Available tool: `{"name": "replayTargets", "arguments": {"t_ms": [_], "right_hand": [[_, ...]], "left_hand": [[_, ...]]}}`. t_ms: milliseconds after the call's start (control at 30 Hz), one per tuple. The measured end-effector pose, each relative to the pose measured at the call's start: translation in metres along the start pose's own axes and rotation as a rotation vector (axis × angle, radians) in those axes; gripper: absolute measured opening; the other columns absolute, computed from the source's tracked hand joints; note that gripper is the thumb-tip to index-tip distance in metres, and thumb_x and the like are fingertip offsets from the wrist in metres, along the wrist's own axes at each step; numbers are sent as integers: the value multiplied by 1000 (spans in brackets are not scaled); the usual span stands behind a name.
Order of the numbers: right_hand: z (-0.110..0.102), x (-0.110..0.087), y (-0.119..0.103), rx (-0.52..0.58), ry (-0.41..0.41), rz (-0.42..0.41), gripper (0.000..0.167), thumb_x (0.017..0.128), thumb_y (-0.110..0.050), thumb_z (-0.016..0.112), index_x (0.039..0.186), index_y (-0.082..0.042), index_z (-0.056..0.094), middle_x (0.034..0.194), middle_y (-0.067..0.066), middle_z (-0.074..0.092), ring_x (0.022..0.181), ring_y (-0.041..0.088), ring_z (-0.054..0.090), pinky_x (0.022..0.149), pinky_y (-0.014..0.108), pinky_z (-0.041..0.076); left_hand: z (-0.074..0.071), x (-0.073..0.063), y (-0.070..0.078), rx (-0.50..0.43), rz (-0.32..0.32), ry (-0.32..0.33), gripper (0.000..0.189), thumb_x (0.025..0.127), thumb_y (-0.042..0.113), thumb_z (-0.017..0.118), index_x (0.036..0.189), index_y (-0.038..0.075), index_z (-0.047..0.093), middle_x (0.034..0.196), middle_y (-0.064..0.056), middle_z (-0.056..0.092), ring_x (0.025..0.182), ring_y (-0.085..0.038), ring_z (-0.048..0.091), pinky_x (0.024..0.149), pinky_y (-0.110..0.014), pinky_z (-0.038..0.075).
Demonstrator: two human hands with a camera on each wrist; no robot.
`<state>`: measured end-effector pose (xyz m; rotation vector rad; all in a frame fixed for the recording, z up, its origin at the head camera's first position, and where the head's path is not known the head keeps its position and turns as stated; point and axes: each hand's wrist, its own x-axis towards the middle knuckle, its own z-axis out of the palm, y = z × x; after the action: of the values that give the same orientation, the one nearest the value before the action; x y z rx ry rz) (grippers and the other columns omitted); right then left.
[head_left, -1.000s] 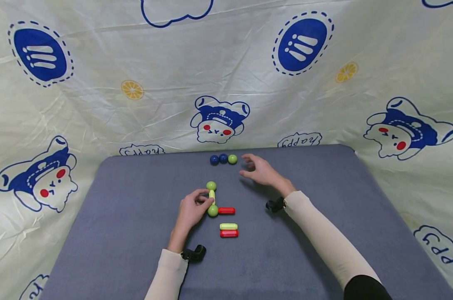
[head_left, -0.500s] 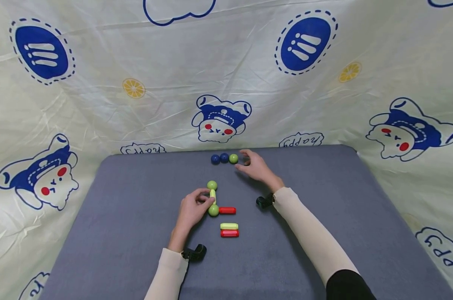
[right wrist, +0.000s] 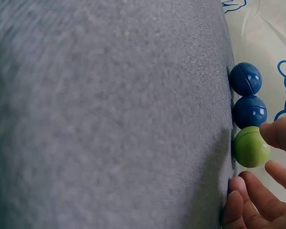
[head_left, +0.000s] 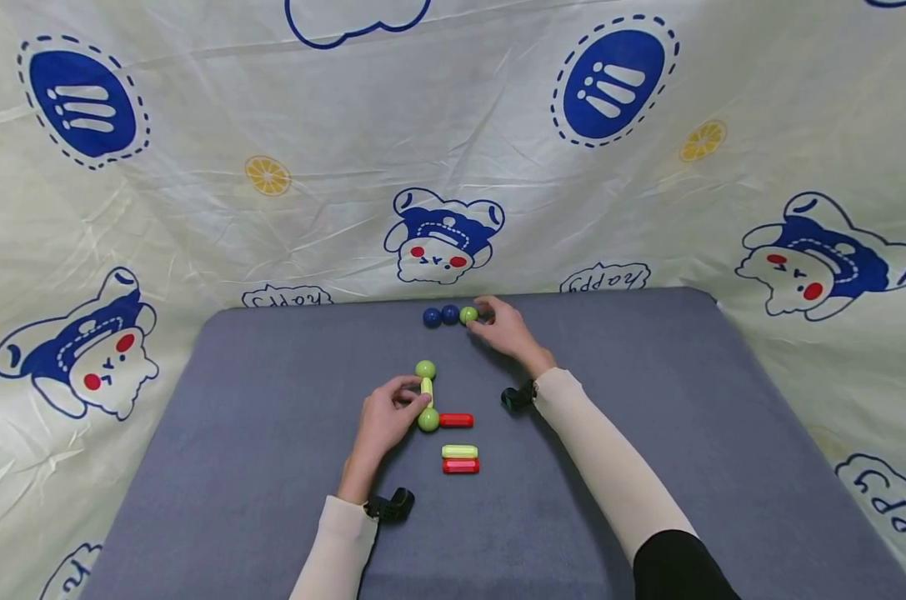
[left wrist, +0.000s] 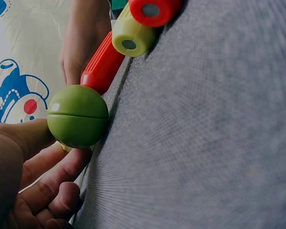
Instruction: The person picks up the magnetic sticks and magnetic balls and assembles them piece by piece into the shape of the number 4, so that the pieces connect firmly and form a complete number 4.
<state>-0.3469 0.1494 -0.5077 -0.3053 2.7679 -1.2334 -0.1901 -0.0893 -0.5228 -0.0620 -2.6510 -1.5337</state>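
My left hand [head_left: 383,419] pinches a pale yellow rod [head_left: 427,392] of a building set, its thumb close to the green ball [head_left: 428,419] at the rod's near end. Another green ball [head_left: 426,369] caps the far end. A red rod [head_left: 456,421] points right from the near ball. In the left wrist view that green ball [left wrist: 78,116] hides most of the yellow rod. At the back of the table, my right hand [head_left: 507,328] has thumb and index finger around a third green ball [right wrist: 251,147], which touches a blue ball [right wrist: 250,112] in a row.
A second blue ball [head_left: 432,317] ends the row on the left. Nearer me, a yellow rod [head_left: 460,452] and a red rod [head_left: 461,467] lie side by side, with grey discs in their ends. A printed cloth [head_left: 332,225] hangs behind the grey table [head_left: 272,467].
The right hand has moved left to the green ball in the back row, and its thumb and index finger have come around it. The left hand keeps its place on the yellow rod.
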Motion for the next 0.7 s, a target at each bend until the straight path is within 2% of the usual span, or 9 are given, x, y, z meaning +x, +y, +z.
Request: {"name": "replayTargets", "arguments": {"t_ms": [367, 700], "right_hand": [[4, 2, 4, -18, 24, -15, 45, 100, -25, 67, 139, -5, 59, 133, 19, 64, 110, 33, 63, 95, 47, 51], [6, 5, 2, -11, 33, -33, 41, 101, -21, 64, 138, -4, 59, 132, 20, 65, 113, 35, 64, 97, 48, 51]], "left_hand": [[2, 0, 0, 13, -31, -22, 31, 92, 29, 78, 120, 16, 74, 90, -2, 78, 63, -9, 55, 60, -25, 43], [1, 1, 0, 7, -21, -13, 31, 92, 28, 78, 120, 15, 74, 90, -3, 78, 62, -9, 53, 59, -25, 42]]}}
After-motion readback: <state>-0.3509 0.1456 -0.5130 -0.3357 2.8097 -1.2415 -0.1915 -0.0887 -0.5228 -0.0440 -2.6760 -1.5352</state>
